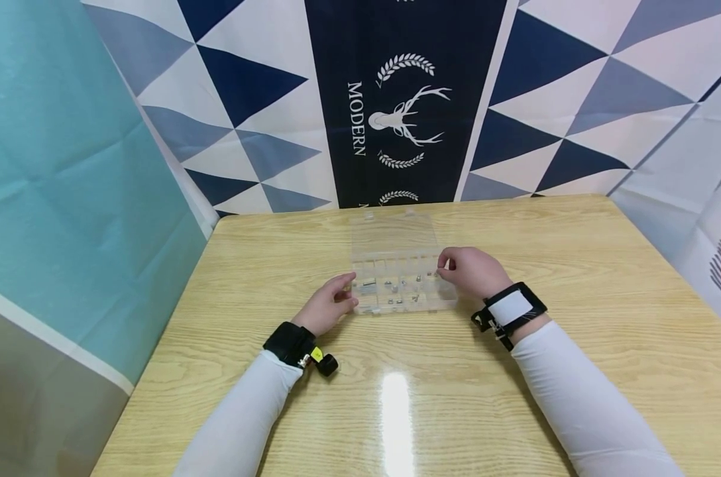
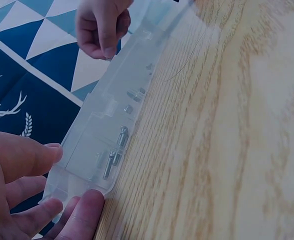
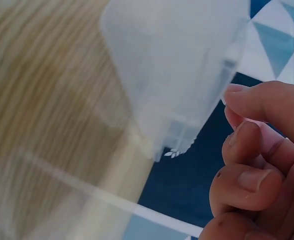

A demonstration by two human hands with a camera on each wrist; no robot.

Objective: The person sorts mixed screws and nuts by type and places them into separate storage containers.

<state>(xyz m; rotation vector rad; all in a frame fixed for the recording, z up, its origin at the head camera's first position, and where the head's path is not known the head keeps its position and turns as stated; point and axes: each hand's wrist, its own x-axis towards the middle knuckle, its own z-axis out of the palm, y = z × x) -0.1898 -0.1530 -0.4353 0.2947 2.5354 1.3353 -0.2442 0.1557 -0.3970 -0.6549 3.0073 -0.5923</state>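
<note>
A clear plastic compartment box point(image 1: 369, 307) lies on the table with its lid point(image 1: 393, 232) folded back toward the wall. Small metal screws and bolts point(image 2: 119, 145) sit in several of its compartments. My left hand point(image 1: 329, 303) grips the box's left end, thumb at the near edge and fingertips point(image 2: 52, 152) over the far side. Over the right end, my right hand point(image 1: 470, 270) is bent down with thumb and index finger together. A tiny metal piece shows at these fingertips in the left wrist view; its exact kind is too small to tell.
The box stands on a wood-grain table point(image 1: 390, 371) near its back edge. Behind hangs a patterned cloth point(image 1: 265, 112) with triangles and a deer print; a teal cloth point(image 1: 86, 165) hangs at the left. Each wrist wears a black strap point(image 1: 521, 308) with a camera.
</note>
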